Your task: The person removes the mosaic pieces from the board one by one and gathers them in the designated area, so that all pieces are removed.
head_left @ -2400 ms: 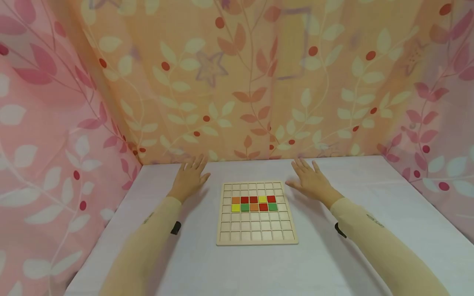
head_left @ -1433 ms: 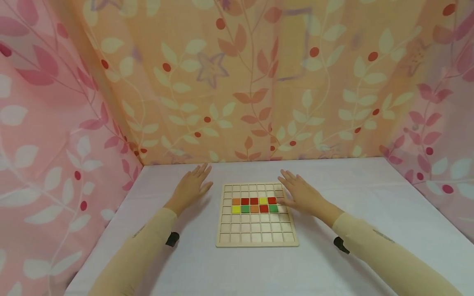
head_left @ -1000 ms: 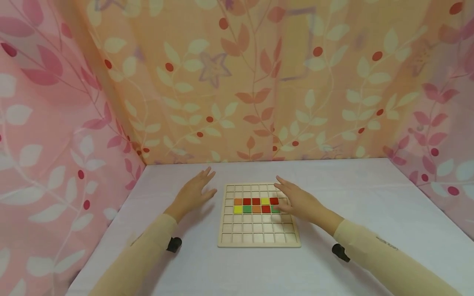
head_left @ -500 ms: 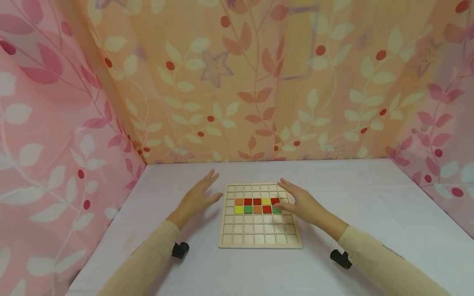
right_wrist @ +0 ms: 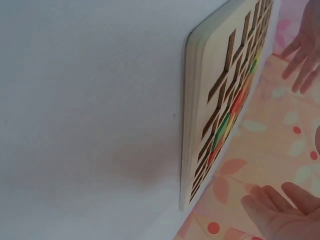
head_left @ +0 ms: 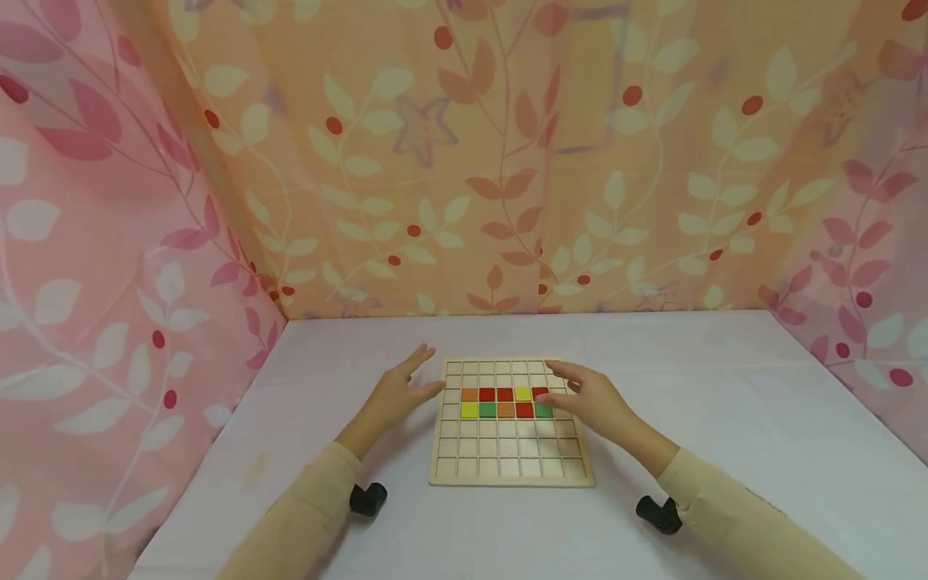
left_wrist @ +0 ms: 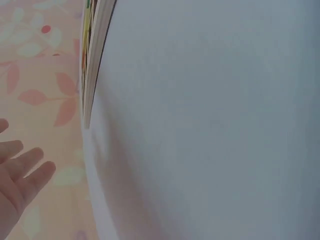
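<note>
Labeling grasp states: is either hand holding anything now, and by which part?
Nothing is held. The left hand lies open beside the wooden grid board; the right hand is open over its right edge, thumb by the red tile.

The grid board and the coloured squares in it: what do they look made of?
The grid board looks like pale, unvarnished wood: the right wrist view shows a light, matte, thick edge with dark-sided cut cells, possibly laser-cut ply. The coloured squares are flat tiles in red, orange, yellow and green with an even, opaque colour; painted wood or plastic, I cannot tell which.
</note>
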The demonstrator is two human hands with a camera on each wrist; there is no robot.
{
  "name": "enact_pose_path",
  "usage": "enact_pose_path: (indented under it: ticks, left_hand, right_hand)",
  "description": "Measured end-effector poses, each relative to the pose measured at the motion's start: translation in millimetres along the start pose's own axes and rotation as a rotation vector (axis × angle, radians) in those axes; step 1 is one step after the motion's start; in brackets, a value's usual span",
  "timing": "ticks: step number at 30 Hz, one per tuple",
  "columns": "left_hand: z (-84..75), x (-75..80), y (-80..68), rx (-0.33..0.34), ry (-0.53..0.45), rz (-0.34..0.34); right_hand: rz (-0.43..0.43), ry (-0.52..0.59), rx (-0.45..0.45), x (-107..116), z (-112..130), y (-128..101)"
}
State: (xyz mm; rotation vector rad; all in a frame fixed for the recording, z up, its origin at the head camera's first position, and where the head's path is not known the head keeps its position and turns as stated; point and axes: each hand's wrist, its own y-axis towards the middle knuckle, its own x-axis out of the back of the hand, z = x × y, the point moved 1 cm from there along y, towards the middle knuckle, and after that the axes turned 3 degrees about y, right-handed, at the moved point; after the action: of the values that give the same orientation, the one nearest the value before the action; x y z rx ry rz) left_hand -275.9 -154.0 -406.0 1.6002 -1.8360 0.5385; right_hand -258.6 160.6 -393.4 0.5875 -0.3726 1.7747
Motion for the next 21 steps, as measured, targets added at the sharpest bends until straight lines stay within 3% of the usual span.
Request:
enact_pose_path:
  ticks: [5, 13, 21]
  left_hand:
    - [5.0, -4.5, 0.4, 0.072, -0.14, -0.022]
    - [1.8, -6.9, -0.2, 0.204, -0.28, -0.03]
    - [-6.6, -7.5, -2.0, 0.246, -0.391, -0.033]
  right_hand:
    - [0.04, 0.188, -0.14, 0.7, 2.5, 1.1]
    - [0.015, 0.209, -0.219, 2.5, -3.9, 5.5]
    - [0.006, 0.293, -0.284, 6.2, -4.8, 9.3]
